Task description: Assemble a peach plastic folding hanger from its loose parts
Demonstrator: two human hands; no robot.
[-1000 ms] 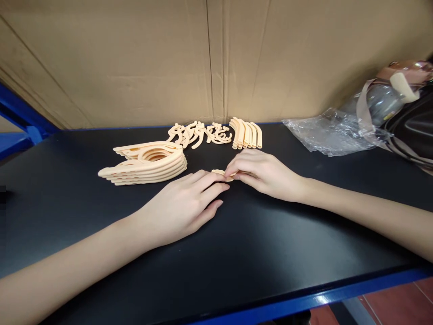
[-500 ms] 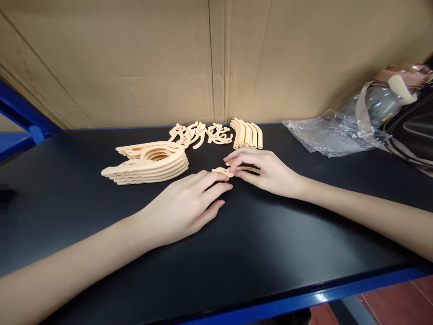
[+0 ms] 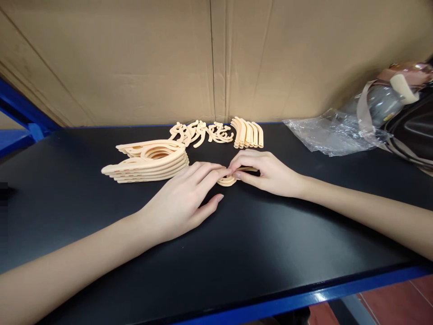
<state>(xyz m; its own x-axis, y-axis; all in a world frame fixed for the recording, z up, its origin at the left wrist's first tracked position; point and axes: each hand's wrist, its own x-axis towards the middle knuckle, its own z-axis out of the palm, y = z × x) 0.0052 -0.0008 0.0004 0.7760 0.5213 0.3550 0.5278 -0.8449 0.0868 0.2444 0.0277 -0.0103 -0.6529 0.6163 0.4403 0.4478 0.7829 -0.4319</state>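
My right hand [image 3: 262, 171] pinches a cream plastic folding-hanger part [image 3: 227, 181] low over the black tabletop. A slim length of it [image 3: 249, 169] shows between thumb and palm; the fingers hide much of the rest. From the left, my left hand [image 3: 189, 196] reaches in with fingers stretched out. Its fingertips meet the part beside the right fingertips, while the thumb stays apart from it. Left of this hand lies a stack of folded hanger pieces [image 3: 145, 164]. Behind the hands are a pile of curved hooks [image 3: 198, 133] and a bundle of curved hanger arms [image 3: 248, 133].
A cardboard sheet [image 3: 142, 58] stands along the back of the black table [image 3: 270, 253]. Clear plastic wrapping [image 3: 318, 133], a strapped bottle [image 3: 384, 101] and a dark bag [image 3: 412, 122] crowd the right back corner. Blue metal framing [image 3: 321, 295] edges the table.
The part between my hands has turned, and its rounded end now shows nearer to me. My left fingertips have moved up to my right fingertips, and the left thumb is wider apart.
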